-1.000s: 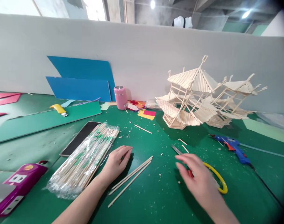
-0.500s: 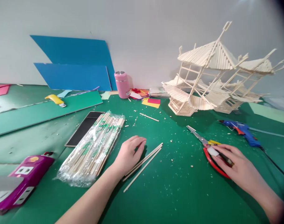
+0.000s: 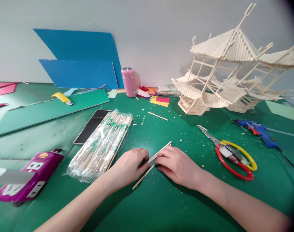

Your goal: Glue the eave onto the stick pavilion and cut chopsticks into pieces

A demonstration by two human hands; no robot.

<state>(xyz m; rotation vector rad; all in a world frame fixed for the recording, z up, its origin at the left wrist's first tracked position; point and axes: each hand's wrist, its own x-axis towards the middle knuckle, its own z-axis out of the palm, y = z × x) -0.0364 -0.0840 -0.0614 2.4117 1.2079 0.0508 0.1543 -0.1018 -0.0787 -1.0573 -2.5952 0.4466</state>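
Observation:
Thin wooden sticks (image 3: 160,152) lie slantwise on the green table between my two hands. My left hand (image 3: 131,166) is closed, its thumb and fingertips at the sticks' near part. From the other side, my right hand (image 3: 179,166) curls its fingers down onto the same sticks, near their far ends. One stick (image 3: 142,178) reaches out toward me below my left fingers. Red-and-yellow-handled scissors (image 3: 230,154) rest to the right of my right hand, untouched. Left of my left hand is a clear plastic pack of wooden sticks (image 3: 102,146).
A stick-built pavilion model (image 3: 219,74) stands at the back right, with a blue glue gun (image 3: 260,130) before it. A pink flask (image 3: 129,82), blue boards (image 3: 81,74), a yellow cutter (image 3: 62,97), a black phone-like slab (image 3: 92,125) and a purple case (image 3: 39,170) lie around.
My right hand has let go of the scissors and moved left to the sticks. My left hand's fingers have closed in at the sticks. The view has shifted slightly.

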